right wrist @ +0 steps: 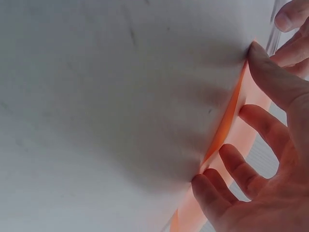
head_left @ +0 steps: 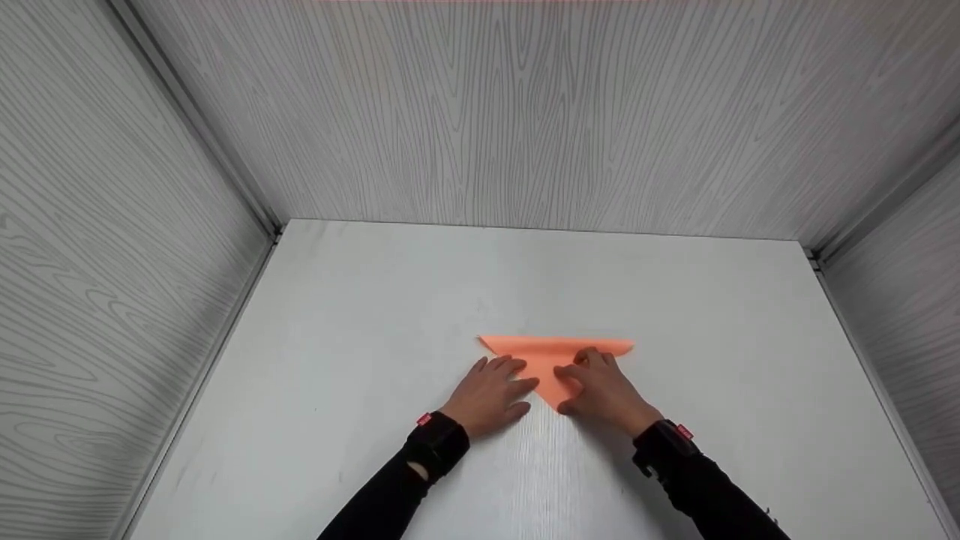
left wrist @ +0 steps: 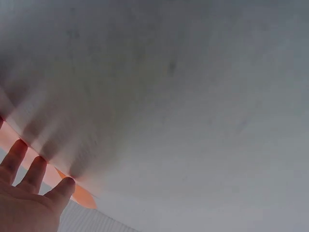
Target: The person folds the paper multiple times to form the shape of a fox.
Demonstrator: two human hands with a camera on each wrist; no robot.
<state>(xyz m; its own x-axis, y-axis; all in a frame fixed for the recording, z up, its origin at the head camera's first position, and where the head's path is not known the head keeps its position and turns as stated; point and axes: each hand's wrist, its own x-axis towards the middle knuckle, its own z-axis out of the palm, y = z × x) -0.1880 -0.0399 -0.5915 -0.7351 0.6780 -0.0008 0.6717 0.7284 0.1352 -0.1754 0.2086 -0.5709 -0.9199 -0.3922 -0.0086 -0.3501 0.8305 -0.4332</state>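
A sheet of orange paper (head_left: 541, 349) lies near the middle of the white table, a folded band along its far edge and a point towards me. My left hand (head_left: 489, 396) rests at its left side, fingers spread, fingertips at the paper's edge. On the other side, my right hand (head_left: 604, 391) touches the paper with bent, spread fingers, its thumb close to the near point. In the right wrist view, the orange edge (right wrist: 227, 123) lifts slightly between the fingertips. Part of the sheet is hidden under the right hand.
The white tabletop (head_left: 360, 300) is bounded by a grey wood-grain panel (head_left: 487, 112) at the back and similar panels on the left (head_left: 97, 262) and right (head_left: 900, 285). A black band (head_left: 437, 442) is worn on each wrist.
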